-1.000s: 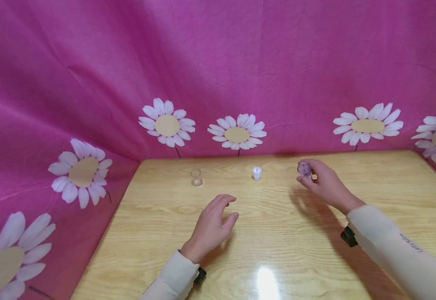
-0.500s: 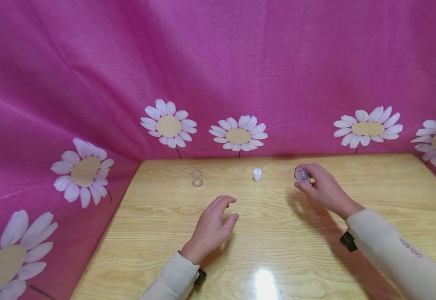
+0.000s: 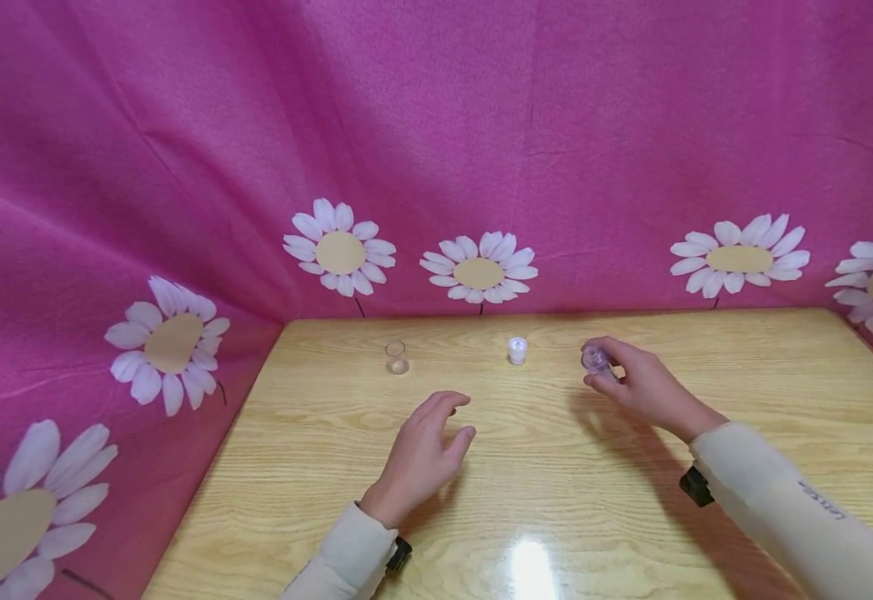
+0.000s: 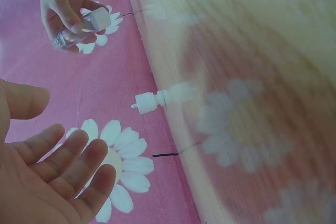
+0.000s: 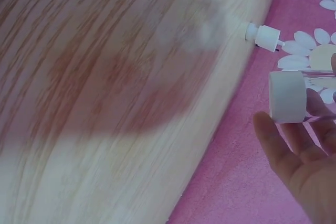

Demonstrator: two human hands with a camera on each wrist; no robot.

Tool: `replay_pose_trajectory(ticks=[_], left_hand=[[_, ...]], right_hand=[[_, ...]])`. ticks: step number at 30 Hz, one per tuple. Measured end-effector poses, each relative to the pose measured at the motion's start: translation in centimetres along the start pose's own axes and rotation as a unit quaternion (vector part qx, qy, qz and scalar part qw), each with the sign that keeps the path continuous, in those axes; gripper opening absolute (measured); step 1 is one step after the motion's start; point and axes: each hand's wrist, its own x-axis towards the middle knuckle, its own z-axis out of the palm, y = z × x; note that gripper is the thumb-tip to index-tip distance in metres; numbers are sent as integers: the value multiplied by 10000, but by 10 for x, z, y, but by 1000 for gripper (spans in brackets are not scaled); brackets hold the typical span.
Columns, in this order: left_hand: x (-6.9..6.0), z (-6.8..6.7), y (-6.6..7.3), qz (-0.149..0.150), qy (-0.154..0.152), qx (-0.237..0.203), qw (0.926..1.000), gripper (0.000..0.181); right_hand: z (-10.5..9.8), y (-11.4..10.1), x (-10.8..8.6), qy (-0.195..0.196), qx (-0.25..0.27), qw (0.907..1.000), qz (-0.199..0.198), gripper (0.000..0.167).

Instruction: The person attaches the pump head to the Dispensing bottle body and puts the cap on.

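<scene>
My right hand (image 3: 649, 385) pinches a small clear bottle (image 3: 596, 361) between thumb and fingers, above the table's right half. The wrist views show the bottle's wide white end (image 5: 287, 97) facing the tabletop. A small white nozzle top (image 3: 517, 351) stands upright on the table, left of that bottle; its narrow tip shows in the left wrist view. Farther left stands a clear, cup-like piece (image 3: 397, 358), see-through. My left hand (image 3: 421, 448) is held over the table nearer to me, fingers relaxed and parted from the thumb, with nothing in it.
The pale wooden table (image 3: 316, 500) has a bright glare spot near its front. A pink curtain (image 3: 436, 125) with white daisies hangs along the back and left edges. Each wrist wears a black device (image 3: 697, 486).
My right hand has moved slightly left and toward me, carrying the clear bottle, whose tilt has changed a little. The left hand, nozzle top and clear piece stay in place.
</scene>
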Motion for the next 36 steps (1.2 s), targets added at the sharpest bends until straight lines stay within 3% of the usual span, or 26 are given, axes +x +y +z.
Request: replay_pose_trajectory(ticks=[7,24,30,36], left_hand=[[0,1,0,39,-23,-68,10000,35],[-2,-1,-1,-48,16,-58,10000,36],[-2,-1,-1,-37,50,-30,10000,36],[-2,-1,-2,-88,48,-46,9999,36]], right_hand=[[1,-5,0,1,14,10000,-62,41],[5,-20,4,-138,-179,9996,144,39],[7,-21,3,37,-255,9995,-192,38],[8,-24,2,-21,-249,9993,-277,40]])
